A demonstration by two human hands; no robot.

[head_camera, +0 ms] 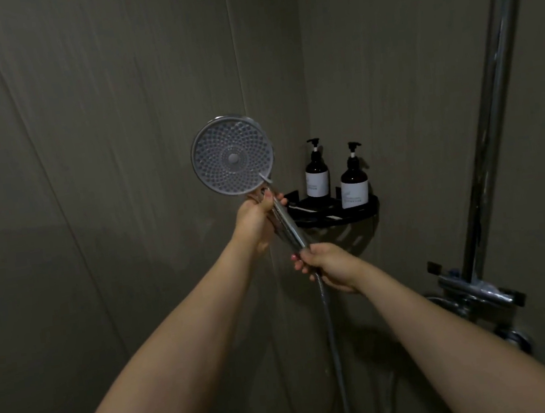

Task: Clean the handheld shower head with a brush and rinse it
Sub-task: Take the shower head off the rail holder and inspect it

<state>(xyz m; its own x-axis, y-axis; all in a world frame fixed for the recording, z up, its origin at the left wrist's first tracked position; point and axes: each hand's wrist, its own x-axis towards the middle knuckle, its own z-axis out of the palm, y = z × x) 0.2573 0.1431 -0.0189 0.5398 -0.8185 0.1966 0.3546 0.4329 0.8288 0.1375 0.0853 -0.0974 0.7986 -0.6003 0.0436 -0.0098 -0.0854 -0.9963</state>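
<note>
The round grey handheld shower head with a chrome handle (232,156) was held up in front of the corner where the two grey wall panels met, its nozzle-dotted face turned toward the camera. Its long axis ran on a slant, the disc at the upper left and the handle dropping to the lower right. The left hand (256,220) gripped the top of the handle just below the disc, fingers curled round it and the thumb lying against the chrome. The right hand (330,266) was closed round the bottom end of the handle, where the ribbed metal hose (331,336) joined it and hung straight down. Just right of the shower head, behind the handle, a black corner shelf (361,211) was fixed to the wall and carried two dark brown pump bottles with white labels (317,175), standing upright near each other. Well to the right of the shower head, a chrome riser pipe (492,104) rose from the chrome tap fitting (477,292).
</note>
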